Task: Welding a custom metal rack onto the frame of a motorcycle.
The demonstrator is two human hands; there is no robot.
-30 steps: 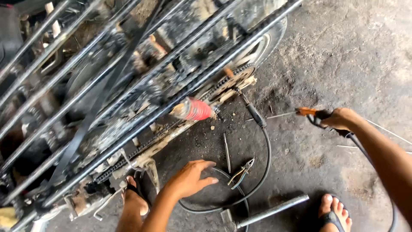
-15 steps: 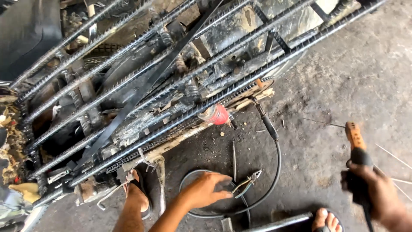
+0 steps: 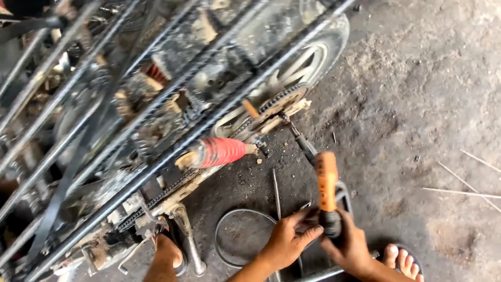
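My right hand (image 3: 348, 246) grips the black base of an orange-handled tool (image 3: 327, 184) that points up and away from me. Beside it, my left hand (image 3: 288, 240) touches the same tool's lower end with its fingertips. Both hands sit low in the centre of the view, above a coiled black cable (image 3: 229, 245) on the ground. Just beyond them a motorcycle lies tilted, its red rear shock spring (image 3: 219, 152), drive chain (image 3: 156, 201) and sprocket (image 3: 284, 99) facing me.
Ribbed steel bars (image 3: 172, 151) run diagonally across the motorcycle and fill the left half. The rear wheel (image 3: 313, 57) is at the top centre. A thin metal rod (image 3: 275, 190) lies on the dusty concrete floor (image 3: 428, 115). My sandalled feet (image 3: 399, 258) are at the bottom.
My right hand carried the orange-handled tool from the far right in to the centre. My left hand rose off the cable to meet it. The view shifted left.
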